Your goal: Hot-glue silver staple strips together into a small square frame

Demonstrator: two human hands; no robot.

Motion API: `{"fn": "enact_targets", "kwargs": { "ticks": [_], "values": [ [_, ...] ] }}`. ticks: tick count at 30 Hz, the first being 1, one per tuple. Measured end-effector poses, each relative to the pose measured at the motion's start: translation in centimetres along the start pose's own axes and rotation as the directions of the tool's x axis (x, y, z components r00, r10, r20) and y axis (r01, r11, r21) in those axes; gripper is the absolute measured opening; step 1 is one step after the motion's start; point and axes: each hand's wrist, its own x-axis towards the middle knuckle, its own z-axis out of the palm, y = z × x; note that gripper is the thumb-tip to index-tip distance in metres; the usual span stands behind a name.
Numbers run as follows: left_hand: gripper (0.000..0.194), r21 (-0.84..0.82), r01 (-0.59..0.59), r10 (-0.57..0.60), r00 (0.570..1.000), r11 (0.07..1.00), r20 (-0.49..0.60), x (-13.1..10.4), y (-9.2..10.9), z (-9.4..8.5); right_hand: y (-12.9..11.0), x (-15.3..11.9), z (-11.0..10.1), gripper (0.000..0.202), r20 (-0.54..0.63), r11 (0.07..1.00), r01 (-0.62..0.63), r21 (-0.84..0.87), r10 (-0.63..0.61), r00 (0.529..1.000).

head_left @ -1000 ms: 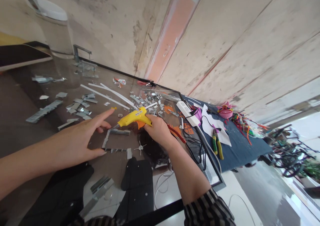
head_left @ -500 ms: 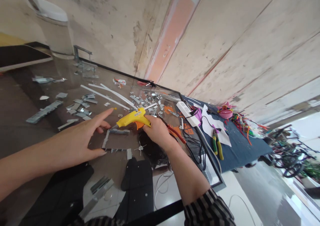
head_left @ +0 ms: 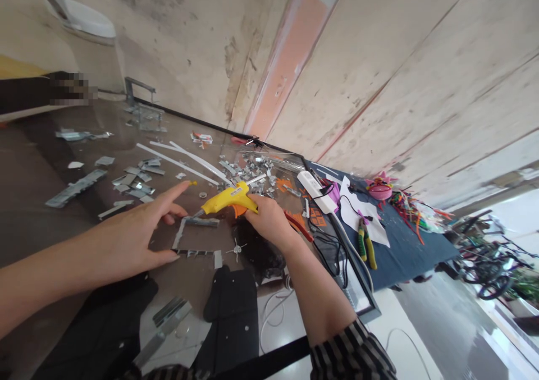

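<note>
The right hand (head_left: 269, 221) grips a yellow glue gun (head_left: 227, 198), nozzle near the far-left corner of a three-sided grey frame (head_left: 205, 222) on the table (head_left: 33, 158). The left hand (head_left: 138, 231) is spread open at the frame's left side.

- The frame of strips (head_left: 179, 234) lay toward the table's (head_left: 36, 161) near edge, right of the left hand (head_left: 135, 225)
- The glue gun (head_left: 225, 198) was in the right hand (head_left: 269, 220), its nozzle near the frame's far left corner
- Glue sticks (head_left: 177, 163) lay behind the gun, left of the scrap pile (head_left: 252, 169) by the table's far right corner
- The power strip (head_left: 315, 189) lay along the right edge
- Beyond it, pliers (head_left: 361, 241) lay on the neighbouring table (head_left: 404, 256)
</note>
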Motion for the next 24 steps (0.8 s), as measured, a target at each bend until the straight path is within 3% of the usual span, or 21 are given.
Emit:
{"fn": "enact_targets", "kwargs": {
  "ticks": [13, 24],
  "values": [
    [0.113, -0.016, 0.009, -0.008, 0.997, 1.000, 0.070, -0.3, 0.3, -0.6, 0.4, 0.0, -0.3, 0.023, -0.011, 0.999, -0.003, -0.051, 0.002, 1.000],
    [0.116, -0.022, 0.022, -0.021, 0.998, 1.000, 0.065, -0.1, 0.9, -0.7, 0.0, 0.0, 0.0, 0.025, -0.005, 1.000, 0.001, -0.025, -0.001, 1.000]
  ]
}}
